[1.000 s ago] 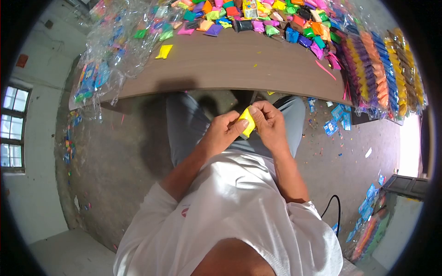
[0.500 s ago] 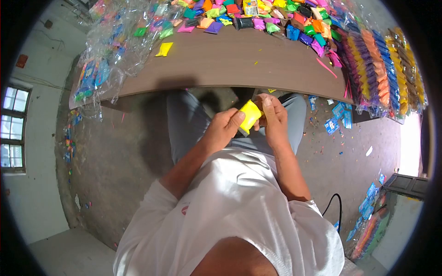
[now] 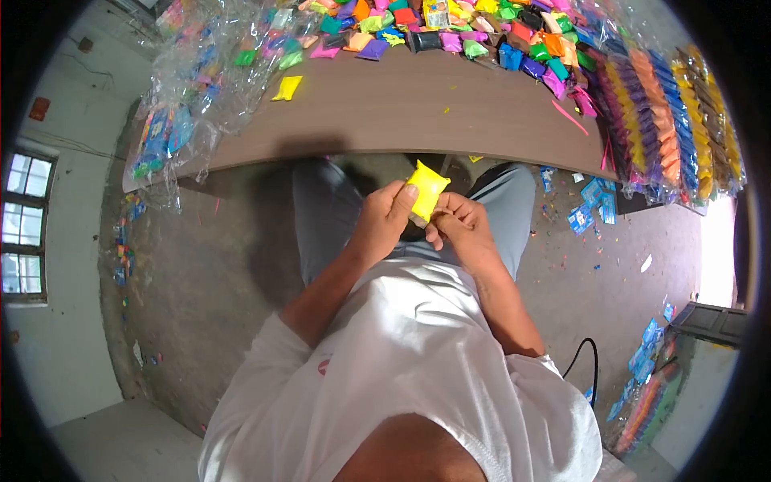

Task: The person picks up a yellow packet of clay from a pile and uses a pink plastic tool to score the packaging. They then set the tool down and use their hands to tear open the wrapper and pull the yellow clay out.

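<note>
My left hand is closed around the left side of a small, puffy yellow packet, its thumb pressed on the front. The packet is tilted and held above my lap, just short of the table edge. Close by its lower right corner is my right hand, fingers curled in and thumb pressed against them. Whatever those fingertips pinch is too small or hidden to make out. Another yellow packet lies alone on the brown table.
A heap of colourful packets covers the table's far side. Clear plastic bags lie at the left, and bagged rows of coloured packets at the right. Blue cards and small scraps litter the floor. A black cable loops near my right side.
The yellow packet has turned more upright and moved slightly up and left in my left hand. My right hand has dropped from its right edge to its lower corner, fingers curling in.
</note>
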`<state>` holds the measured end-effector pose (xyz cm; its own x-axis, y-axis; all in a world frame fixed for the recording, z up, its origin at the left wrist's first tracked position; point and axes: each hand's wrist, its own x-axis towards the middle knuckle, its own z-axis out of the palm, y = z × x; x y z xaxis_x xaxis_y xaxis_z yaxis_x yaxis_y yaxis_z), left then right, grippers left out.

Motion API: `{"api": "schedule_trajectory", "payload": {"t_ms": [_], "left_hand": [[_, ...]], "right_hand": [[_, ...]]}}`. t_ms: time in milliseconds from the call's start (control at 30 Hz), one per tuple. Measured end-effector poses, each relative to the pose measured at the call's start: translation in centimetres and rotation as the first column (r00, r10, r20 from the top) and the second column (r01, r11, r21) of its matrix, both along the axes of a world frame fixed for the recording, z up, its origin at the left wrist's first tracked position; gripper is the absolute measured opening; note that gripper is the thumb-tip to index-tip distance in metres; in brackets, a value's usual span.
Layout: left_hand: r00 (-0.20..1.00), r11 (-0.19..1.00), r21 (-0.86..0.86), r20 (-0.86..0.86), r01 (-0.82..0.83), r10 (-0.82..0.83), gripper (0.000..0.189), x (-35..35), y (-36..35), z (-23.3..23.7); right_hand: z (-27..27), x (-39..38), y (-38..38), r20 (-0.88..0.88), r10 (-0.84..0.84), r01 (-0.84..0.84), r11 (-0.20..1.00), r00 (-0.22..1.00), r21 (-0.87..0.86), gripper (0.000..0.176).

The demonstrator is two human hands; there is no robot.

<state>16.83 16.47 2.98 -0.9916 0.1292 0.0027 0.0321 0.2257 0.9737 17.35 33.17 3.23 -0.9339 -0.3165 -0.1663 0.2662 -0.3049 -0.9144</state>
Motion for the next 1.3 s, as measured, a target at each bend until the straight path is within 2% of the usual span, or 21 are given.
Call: {"api": "schedule_trajectory", "payload": {"t_ms": [67, 167, 267, 333, 467, 533, 667, 733, 867, 967, 1033, 1067, 1133, 1267, 1300], "left_hand": [[1.000, 1.000, 0.027, 0.011, -0.009, 0.009, 0.040, 0.0, 0.1, 0.1], [0.999, 1.000, 0.008, 0.036, 0.009, -0.009, 0.041, 0.2, 0.2, 0.5], [1.000, 0.999, 0.030, 0.011, 0.012, -0.012, 0.036, 0.0, 0.1, 0.5], [0.999, 0.998, 0.067, 0.044, 0.000, -0.003, 0.037, 0.1, 0.0, 0.5], [0.996, 0.993, 0.121, 0.091, -0.006, -0.005, 0.038, 0.3, 0.3, 0.6], [0.991, 0.991, 0.129, 0.128, 0.019, -0.036, 0.040, 0.4, 0.5, 0.7], [0.985, 0.986, 0.155, 0.152, 0.057, -0.081, 0.041, 0.1, 0.2, 0.4], [0.963, 0.971, 0.193, 0.202, 0.142, -0.181, 0.040, 0.2, 0.0, 0.1], [0.932, 0.930, 0.273, 0.197, 0.245, -0.303, 0.040, 0.2, 0.0, -0.1], [0.928, 0.909, 0.341, 0.193, 0.242, -0.319, 0.040, 0.2, 0.2, 0.0], [0.932, 0.917, 0.394, 0.305, 0.063, -0.195, 0.039, 0.1, 0.2, 0.6], [0.932, 0.917, 0.393, 0.306, 0.063, -0.195, 0.039, 0.0, 0.1, 0.6], [0.938, 0.941, 0.337, 0.315, 0.033, -0.146, 0.040, -0.3, -0.3, 0.5], [0.939, 0.941, 0.337, 0.320, 0.009, -0.124, 0.040, -0.1, -0.1, 0.5], [0.939, 0.941, 0.337, 0.321, 0.010, -0.125, 0.040, -0.1, -0.1, 0.4]], "right_hand": [[0.3, 0.0, 0.1, 0.019, 0.023, -0.022, 0.999, 1.000, -0.039, 0.011], [0.2, 0.0, -0.1, 0.050, 0.017, -0.020, 0.998, 0.999, 0.051, 0.010], [-0.5, -0.2, 0.1, -0.031, 0.019, -0.017, 0.997, 0.999, 0.070, 0.009], [-0.4, -0.2, 0.2, 0.014, -0.019, 0.020, 0.999, 1.000, -0.034, 0.014], [0.1, -0.5, 0.0, 0.040, -0.064, 0.069, 0.989, 0.997, -0.132, 0.021], [-0.8, -0.8, -0.2, -0.056, -0.081, 0.084, 0.995, 0.995, 0.048, 0.025], [-0.7, -1.7, 0.5, -0.043, -0.057, 0.060, 0.996, 0.997, 0.065, 0.030], [-0.7, -2.6, 1.3, -0.068, 0.071, -0.068, 0.996, 0.995, 0.054, 0.027], [0.4, -3.4, 2.1, -0.076, 0.173, -0.162, 0.978, 0.982, 0.132, 0.022], [0.3, -3.7, 2.0, -0.047, 0.251, -0.240, 0.956, 0.967, 0.169, 0.022], [0.8, -3.3, 1.4, 0.098, 0.095, -0.092, 0.995, 0.991, -0.031, 0.025], [0.6, -3.1, 1.6, 0.099, 0.094, -0.092, 0.995, 0.991, -0.032, 0.025], [-0.1, -2.9, 1.9, 0.173, 0.137, -0.103, 0.976, 0.975, -0.194, 0.025], [-1.0, -2.0, 1.6, 0.135, 0.106, -0.086, 0.986, 0.985, -0.142, 0.021], [-1.2, -1.9, 1.5, 0.106, 0.087, -0.078, 0.994, 0.991, -0.078, 0.019]]}}
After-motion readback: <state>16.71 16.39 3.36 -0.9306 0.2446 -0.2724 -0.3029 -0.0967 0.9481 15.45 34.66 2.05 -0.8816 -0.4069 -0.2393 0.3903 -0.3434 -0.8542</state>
